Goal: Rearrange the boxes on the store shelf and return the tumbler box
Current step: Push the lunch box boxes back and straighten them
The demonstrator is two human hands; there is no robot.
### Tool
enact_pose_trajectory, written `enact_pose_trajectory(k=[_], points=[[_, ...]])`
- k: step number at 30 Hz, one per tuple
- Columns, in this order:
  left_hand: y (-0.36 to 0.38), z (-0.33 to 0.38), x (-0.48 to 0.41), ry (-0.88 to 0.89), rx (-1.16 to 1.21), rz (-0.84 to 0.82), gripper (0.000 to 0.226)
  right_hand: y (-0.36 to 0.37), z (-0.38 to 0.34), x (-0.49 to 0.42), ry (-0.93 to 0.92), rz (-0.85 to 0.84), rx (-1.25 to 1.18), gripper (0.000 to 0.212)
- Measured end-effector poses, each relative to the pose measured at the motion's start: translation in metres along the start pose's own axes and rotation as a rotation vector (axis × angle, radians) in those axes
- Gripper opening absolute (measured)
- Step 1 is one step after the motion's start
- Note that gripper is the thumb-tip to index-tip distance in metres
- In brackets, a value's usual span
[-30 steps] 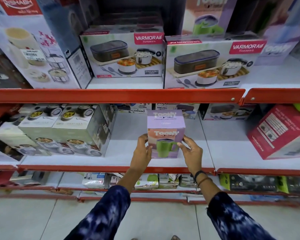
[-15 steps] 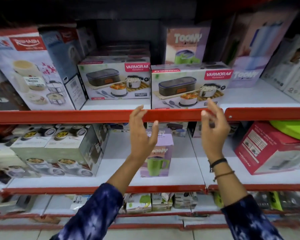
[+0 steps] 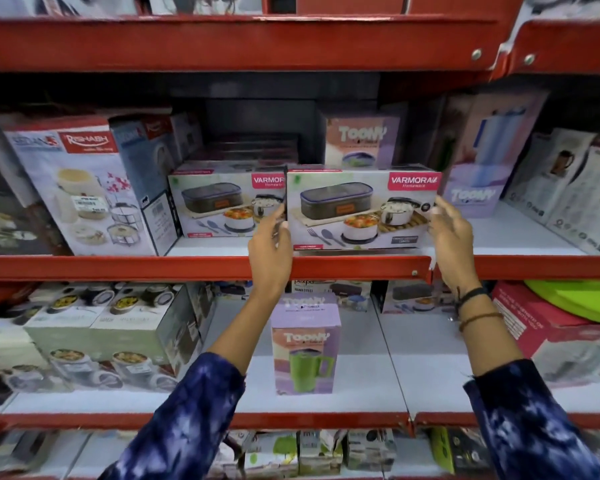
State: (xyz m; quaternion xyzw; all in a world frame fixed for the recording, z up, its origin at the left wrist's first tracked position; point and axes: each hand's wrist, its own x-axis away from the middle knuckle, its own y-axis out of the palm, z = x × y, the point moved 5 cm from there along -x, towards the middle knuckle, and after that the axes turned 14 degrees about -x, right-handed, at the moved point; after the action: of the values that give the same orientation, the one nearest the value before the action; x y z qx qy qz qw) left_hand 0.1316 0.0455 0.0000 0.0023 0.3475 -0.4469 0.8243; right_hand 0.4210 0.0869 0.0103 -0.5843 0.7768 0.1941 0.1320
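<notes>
Both hands, left hand [image 3: 270, 249] and right hand [image 3: 451, 237], raised, fingers grasping the rectangular cardboard lunch box carton [image 3: 359, 209] by its ends; tumbler box [image 3: 305, 344] upright below.

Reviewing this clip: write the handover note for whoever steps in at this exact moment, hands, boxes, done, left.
Left hand: on the left end of the right Varmora lunch box.
Right hand: on its right end; the box sits at the upper shelf's front edge.
Toony tumbler box: upright on the lower shelf, untouched.
Done: tumbler box parked.
Left: reposition the lunch box, then return the tumbler box.
</notes>
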Motion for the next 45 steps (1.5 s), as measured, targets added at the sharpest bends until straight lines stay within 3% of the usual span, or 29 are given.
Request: enact_pose_trajectory(k=[6, 12, 25, 33, 45], points=[[-0.044, -0.002, 0.017, -0.007, 0.107, 0.147, 0.026, -0.002, -0.019, 0.028, -0.135, -0.062, -0.187, 0.032], [-0.074, -0.021, 0.040, -0.075, 0.104, 0.174, 0.027, 0.006, -0.014, 0.056, -0.125, -0.098, -0.288, 0.029], [-0.096, -0.055, 0.089, -0.187, 0.051, 0.206, 0.027, 0.015, 0.030, 0.113, -0.047, -0.083, -0.280, 0.038], [-0.102, -0.059, 0.085, -0.188, 0.046, 0.214, 0.027, 0.022, 0.028, 0.115, -0.038, -0.085, -0.265, 0.031], [-0.143, -0.027, 0.013, 0.137, -0.255, 0.314, 0.037, 0.095, -0.032, 0.086, -0.222, -0.082, -0.087, 0.051]])
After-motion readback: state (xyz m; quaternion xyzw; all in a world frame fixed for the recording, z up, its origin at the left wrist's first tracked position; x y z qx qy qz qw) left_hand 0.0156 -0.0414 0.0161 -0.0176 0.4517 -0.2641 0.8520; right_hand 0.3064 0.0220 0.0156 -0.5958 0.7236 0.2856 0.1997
